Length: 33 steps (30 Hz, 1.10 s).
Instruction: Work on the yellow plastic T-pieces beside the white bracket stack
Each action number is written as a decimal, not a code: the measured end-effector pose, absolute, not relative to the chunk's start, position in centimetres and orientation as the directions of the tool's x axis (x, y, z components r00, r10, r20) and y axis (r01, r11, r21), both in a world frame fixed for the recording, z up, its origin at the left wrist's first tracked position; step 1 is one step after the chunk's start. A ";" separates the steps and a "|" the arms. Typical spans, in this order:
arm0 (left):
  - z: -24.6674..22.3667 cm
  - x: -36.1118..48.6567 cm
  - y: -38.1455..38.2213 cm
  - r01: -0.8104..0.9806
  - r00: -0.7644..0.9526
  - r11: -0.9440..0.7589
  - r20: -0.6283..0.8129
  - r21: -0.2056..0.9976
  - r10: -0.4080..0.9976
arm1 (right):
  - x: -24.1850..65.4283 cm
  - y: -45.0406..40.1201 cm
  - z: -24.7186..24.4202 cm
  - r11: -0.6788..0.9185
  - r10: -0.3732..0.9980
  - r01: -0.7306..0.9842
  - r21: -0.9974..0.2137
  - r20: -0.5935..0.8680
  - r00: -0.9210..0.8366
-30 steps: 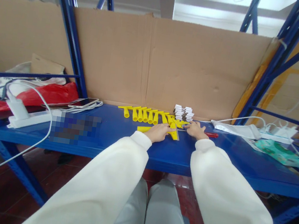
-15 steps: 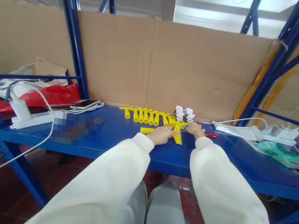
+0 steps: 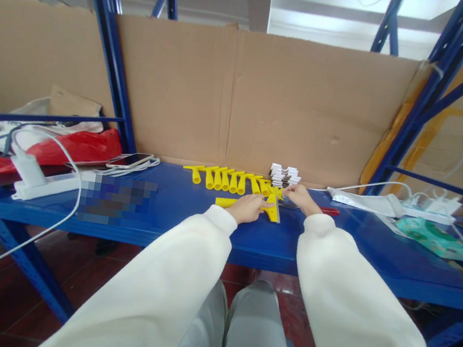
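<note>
My left hand point(image 3: 247, 208) is closed on a yellow T-shaped scraper point(image 3: 270, 209) lying on the blue shelf, its handle pointing left and a metal blade along its right edge. My right hand point(image 3: 300, 197) hovers just right of the scraper's head with thumb and fingers pinched; whatever is between them is too small to make out. Beneath that hand lies a red-handled tool point(image 3: 330, 211) with a thin shaft, partly covered. Behind, a row of similar yellow scrapers point(image 3: 225, 181) stretches to the left, beside small stacked white-and-dark pieces point(image 3: 284, 175).
Cardboard point(image 3: 174, 89) walls off the back of the blue shelf point(image 3: 181, 218). A white power strip point(image 3: 44, 185) and a phone point(image 3: 132, 160) with a cable lie left. On the right are a white packet point(image 3: 366, 202) and a green pack point(image 3: 433, 238). Blue uprights point(image 3: 113, 57) flank the space.
My right hand has come up off the red-handled tool and drawn slightly left, fingertips pinched near the scraper's head. My left hand keeps its hold almost unmoved.
</note>
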<state>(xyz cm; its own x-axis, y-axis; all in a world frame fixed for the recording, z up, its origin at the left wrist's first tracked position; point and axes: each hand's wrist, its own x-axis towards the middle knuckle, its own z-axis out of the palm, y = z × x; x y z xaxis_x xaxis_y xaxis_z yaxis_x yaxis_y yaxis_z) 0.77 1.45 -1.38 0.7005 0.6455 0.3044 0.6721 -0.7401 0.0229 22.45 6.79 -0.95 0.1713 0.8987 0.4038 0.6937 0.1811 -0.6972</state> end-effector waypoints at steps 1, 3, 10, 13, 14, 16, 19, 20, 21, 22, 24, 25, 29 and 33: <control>-1.5 0.7 1.6 0.673 0.696 -0.739 0.311 0.030 0.647 | 22.2 6.5 -0.8 0.226 0.919 0.640 -0.734 0.378 0.109; -1.6 0.7 1.8 0.674 0.692 -0.738 0.318 0.035 0.647 | 21.4 6.0 -0.5 0.292 0.936 0.577 -0.763 0.353 -0.007; -1.6 0.7 1.8 0.670 0.700 -0.742 0.313 0.024 0.642 | 19.9 5.0 -0.6 0.378 0.913 0.619 -0.689 0.387 -0.126; -1.7 0.7 1.9 0.664 0.705 -0.747 0.321 0.014 0.633 | 20.0 5.1 -0.8 0.386 0.906 0.657 -0.648 0.400 -0.138; -1.7 0.6 1.9 0.664 0.706 -0.747 0.322 0.010 0.631 | 20.0 5.2 -0.8 0.386 0.905 0.671 -0.633 0.402 -0.141; -1.7 0.6 1.9 0.666 0.706 -0.746 0.320 0.000 0.631 | 20.0 5.2 -0.8 0.386 0.902 0.697 -0.604 0.406 -0.148; -1.6 0.6 1.8 0.672 0.706 -0.740 0.311 -0.011 0.637 | 20.0 5.2 -0.9 0.378 0.901 0.731 -0.568 0.408 -0.149; -1.5 0.7 1.7 0.675 0.704 -0.737 0.308 -0.012 0.640 | 19.9 5.2 -0.8 0.372 0.902 0.740 -0.560 0.406 -0.146; -1.5 0.7 1.6 0.678 0.702 -0.735 0.305 -0.012 0.643 | 19.8 5.2 -0.8 0.365 0.903 0.748 -0.555 0.405 -0.141; -1.4 0.7 1.5 0.680 0.701 -0.733 0.302 -0.012 0.646 | 19.8 5.2 -0.8 0.355 0.906 0.755 -0.551 0.402 -0.132; -1.3 0.7 1.4 0.682 0.700 -0.731 0.298 -0.011 0.649 | 19.6 5.1 -0.8 0.320 0.918 0.769 -0.554 0.383 -0.106; -1.3 0.7 1.4 0.683 0.700 -0.730 0.295 -0.011 0.650 | 19.5 5.1 -0.8 0.297 0.925 0.773 -0.560 0.371 -0.087; -1.2 0.8 1.3 0.690 0.697 -0.723 0.287 -0.018 0.657 | 19.0 4.6 -0.9 0.202 0.949 0.765 -0.611 0.314 0.001; -1.4 0.8 1.5 0.691 0.693 -0.722 0.303 -0.022 0.654 | 18.5 4.1 -1.2 0.185 0.949 0.696 -0.694 0.309 0.057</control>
<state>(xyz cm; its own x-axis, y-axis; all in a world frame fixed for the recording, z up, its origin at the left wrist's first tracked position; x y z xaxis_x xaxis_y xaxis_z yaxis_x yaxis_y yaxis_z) 0.81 1.50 -1.38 0.6931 0.6542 0.3028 0.6913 -0.7223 -0.0218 18.47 4.13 -1.16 0.0565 0.9493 0.3091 0.6960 0.1845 -0.6939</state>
